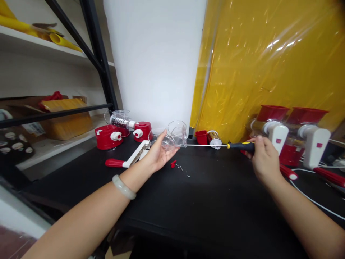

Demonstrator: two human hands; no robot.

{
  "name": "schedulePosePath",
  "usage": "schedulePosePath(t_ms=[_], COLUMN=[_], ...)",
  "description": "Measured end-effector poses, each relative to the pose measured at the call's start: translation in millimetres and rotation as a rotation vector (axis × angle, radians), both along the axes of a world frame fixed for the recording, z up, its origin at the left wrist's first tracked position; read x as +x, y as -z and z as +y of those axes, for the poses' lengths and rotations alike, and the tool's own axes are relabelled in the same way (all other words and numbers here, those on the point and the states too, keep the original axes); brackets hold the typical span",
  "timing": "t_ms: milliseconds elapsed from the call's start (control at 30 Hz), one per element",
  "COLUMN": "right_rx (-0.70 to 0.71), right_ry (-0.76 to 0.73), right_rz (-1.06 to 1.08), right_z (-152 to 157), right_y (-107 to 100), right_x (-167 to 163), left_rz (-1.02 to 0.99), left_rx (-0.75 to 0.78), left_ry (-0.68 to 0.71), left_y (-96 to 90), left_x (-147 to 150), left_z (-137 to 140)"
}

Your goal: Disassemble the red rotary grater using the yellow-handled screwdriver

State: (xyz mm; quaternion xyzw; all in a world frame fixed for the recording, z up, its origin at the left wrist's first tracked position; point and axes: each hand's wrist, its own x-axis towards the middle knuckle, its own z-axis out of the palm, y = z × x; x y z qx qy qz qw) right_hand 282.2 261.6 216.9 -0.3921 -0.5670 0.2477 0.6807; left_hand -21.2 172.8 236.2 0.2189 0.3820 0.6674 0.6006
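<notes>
My left hand [162,153] grips a clear plastic grater housing [178,133] above the black table. In my right hand [265,158] is a screwdriver [239,145] with a black and yellow handle, held level. Its long shaft points left, and the tip meets the housing's right side near the bottom. Below the housing lie a small red part [173,164] and several small screws [181,168]. A white crank with a red handle [115,163] rests left of my left hand, partly hidden behind it.
Red bases [107,138] and a clear housing with a grater drum [120,120] stand at the back left. A red pusher [201,137] and another drum [214,139] lie at the back. Two assembled graters [309,138] and a white cable [309,196] are at right; shelves [54,154] at left.
</notes>
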Motion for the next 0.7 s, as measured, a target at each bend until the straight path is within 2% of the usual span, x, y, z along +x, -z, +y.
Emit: schedulePosePath(t_ms=[100, 200, 367, 500, 600, 700], right_rx=[0.052, 0.109, 0.053, -0.044, -0.103, -0.102], right_ry=[0.101, 0.138, 0.000, 0.026, -0.056, -0.158], right_rz=[-0.122, -0.164, -0.123, -0.145, -0.025, 0.067], right_z=[-7, -8, -3, -4, -1, 6], right_y=[-5, -6, -5, -6, -2, 2], right_x=[3, 6, 9, 7, 5, 4], left_rz=[-0.001, 0.001, 0.013, 0.025, 0.039, 0.053], left_rx=[0.006, 0.000, -0.026, -0.026, -0.016, -0.021], left_ry=[0.010, 0.019, 0.009, 0.007, 0.013, 0.005], left_y=[-1.6, -2.4, -0.1, 1.8, 2.5, 2.8], left_x=[2, 4, 2, 0, -1, 0], left_z=[-1, -2, -1, 1, 1, 1])
